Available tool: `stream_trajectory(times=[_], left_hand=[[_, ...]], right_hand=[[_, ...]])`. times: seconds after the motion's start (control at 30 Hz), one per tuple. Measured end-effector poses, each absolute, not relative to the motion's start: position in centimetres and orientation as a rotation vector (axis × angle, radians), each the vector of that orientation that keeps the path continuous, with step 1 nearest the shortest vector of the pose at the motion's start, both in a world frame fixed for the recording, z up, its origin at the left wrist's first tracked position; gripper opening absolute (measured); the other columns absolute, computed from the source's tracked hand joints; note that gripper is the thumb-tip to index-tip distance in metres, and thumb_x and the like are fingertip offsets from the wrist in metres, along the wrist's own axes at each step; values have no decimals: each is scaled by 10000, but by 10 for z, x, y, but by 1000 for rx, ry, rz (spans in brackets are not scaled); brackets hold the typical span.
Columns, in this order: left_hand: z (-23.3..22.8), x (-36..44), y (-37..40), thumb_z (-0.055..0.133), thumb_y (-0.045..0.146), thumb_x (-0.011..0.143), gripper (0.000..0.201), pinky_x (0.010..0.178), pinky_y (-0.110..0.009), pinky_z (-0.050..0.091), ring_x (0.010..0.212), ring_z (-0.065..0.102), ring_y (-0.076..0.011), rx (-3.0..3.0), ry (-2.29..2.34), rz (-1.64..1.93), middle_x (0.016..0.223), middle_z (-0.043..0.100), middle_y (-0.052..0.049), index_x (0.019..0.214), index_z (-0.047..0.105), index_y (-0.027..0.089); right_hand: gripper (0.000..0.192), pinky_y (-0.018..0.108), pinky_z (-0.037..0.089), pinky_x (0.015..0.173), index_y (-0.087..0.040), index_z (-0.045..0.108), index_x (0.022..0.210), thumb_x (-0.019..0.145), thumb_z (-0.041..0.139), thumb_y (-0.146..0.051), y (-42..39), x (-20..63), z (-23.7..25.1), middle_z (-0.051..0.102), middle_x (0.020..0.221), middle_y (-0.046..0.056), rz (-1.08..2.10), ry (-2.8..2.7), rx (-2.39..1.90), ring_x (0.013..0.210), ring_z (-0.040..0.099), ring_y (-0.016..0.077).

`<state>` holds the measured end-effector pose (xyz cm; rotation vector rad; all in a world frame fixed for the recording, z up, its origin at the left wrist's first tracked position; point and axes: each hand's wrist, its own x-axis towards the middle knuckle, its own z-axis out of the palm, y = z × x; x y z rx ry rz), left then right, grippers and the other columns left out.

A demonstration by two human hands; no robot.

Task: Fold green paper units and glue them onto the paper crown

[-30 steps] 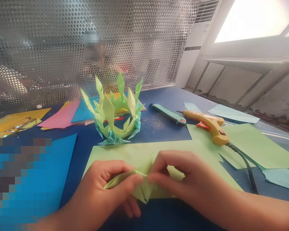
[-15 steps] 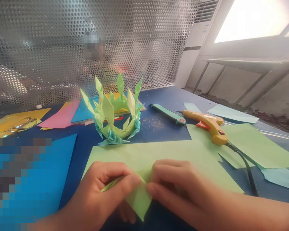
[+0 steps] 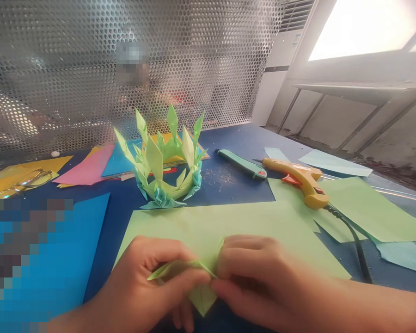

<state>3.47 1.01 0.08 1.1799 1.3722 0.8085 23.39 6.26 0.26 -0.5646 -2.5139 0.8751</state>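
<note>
Between my hands is a small folded piece of light green paper, one corner pointing down toward me. My left hand pinches its left side, thumb pressed along the fold. On the right side, my right hand grips the same piece with thumb and curled fingers; some fingertips are hidden behind it. Beneath and beyond my hands lies a large light green sheet. Past that sheet a folded paper crown stands upright, with green pointed leaves and blue-green flowers round its base.
A yellow glue gun with a black cord lies at the right on green sheets. Left of it is a green utility knife. A blue sheet, pink paper and glasses are at the left. A perforated metal panel stands behind.
My left thumb has moved slightly right along the paper, nearer my right hand. The upper edge of the folded piece now bows open more, and a green tip shows above my right fingers.
</note>
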Motion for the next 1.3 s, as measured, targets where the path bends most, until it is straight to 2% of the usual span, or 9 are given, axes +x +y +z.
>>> stream_trajectory(times=[0.6,0.7,0.77,0.87,0.97,1.03,1.1,1.17,1.3], left_hand=[[2,35,10,845,289,648,130,375,-138,385,359,533,-71,1251,1427,880,429,629,30,550,804,214],[-2,32,12,839,252,680,70,482,-163,522,503,682,-136,1296,1327,996,559,767,16,627,837,297],[-4,32,13,840,175,670,188,625,-182,586,661,757,-165,1311,1295,1078,711,828,42,649,837,362],[-3,33,12,891,118,574,287,807,-217,587,828,777,-198,1271,1319,1137,843,843,66,634,829,391],[-1,31,10,985,231,431,293,913,-266,559,961,752,-248,1232,1281,1106,934,841,40,636,833,374],[-2,29,12,983,315,464,225,947,-276,545,1053,721,-266,1210,1244,1103,1027,827,16,632,836,342],[-4,28,14,944,307,579,167,855,-259,588,997,733,-237,1156,1187,1106,1139,795,6,715,849,322],[-6,28,18,920,217,626,305,656,-211,615,775,743,-158,1042,1114,1105,1197,769,8,893,840,342],[-9,29,22,910,130,633,404,631,-147,605,722,734,-122,899,1084,1112,831,803,29,972,821,331]], right_hand=[[260,187,445,606,-169,600,708,964,558,-179,64,236,0,583,684,10,880,-2554,-572,642,535,114],[187,176,435,530,-191,585,740,881,695,-243,65,234,-4,579,643,-30,943,-2376,-854,564,523,102],[196,154,412,477,-217,577,851,799,765,-189,66,233,-5,553,609,-77,944,-2234,-957,510,497,85],[262,118,456,558,-242,579,892,789,677,-22,67,235,-5,567,665,-84,831,-2188,-736,571,550,67],[195,113,477,614,-229,617,837,884,611,-39,66,242,-3,606,782,-37,684,-2248,-479,646,587,59],[176,123,480,617,-227,645,868,925,590,-70,66,246,-2,620,842,-13,585,-2276,-405,662,593,62],[199,146,498,649,-229,653,872,952,551,-79,66,249,-1,636,845,-1,501,-2316,-379,682,610,80],[243,158,518,670,-230,647,828,983,506,-106,66,249,2,653,814,1,480,-2387,-378,681,629,96],[271,112,517,609,-219,641,804,1016,483,-159,68,247,6,676,809,-5,536,-2495,-415,643,629,80]])
